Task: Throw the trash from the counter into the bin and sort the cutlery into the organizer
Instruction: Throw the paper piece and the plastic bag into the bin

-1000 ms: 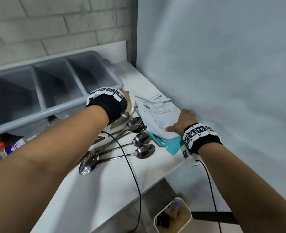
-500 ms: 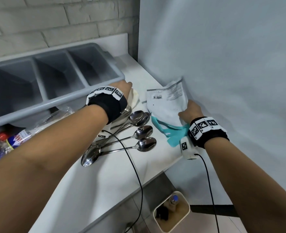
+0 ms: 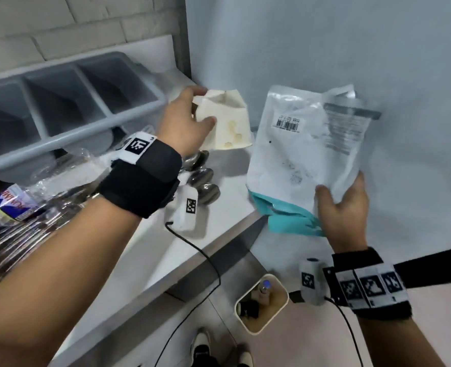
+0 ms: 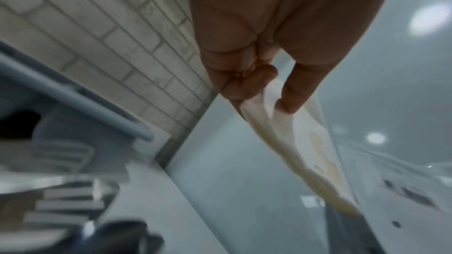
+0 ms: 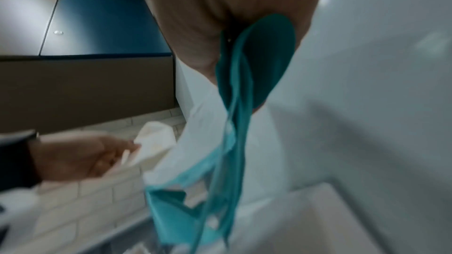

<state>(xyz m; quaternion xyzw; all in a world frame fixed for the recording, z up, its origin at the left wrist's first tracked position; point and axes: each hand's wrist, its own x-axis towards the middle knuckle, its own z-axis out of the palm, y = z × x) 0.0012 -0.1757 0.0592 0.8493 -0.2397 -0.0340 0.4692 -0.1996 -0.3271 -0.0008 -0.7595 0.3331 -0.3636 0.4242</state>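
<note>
No legible text; barcode on pouch (image 3: 306, 144)

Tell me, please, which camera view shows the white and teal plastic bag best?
The head view. There the whole white and teal plastic bag shows, barcode label included, held up by the right hand at its lower edge. The right wrist view shows only blurred folds of it under the palm. The left wrist view catches only a blurred white strip at its right edge.

Two hands (image 3: 184, 123), one white-and-teal bag (image 3: 303, 154), one stained paper (image 3: 227, 123), one three-compartment organizer (image 3: 68, 133), one bin (image 3: 261, 304).
</note>
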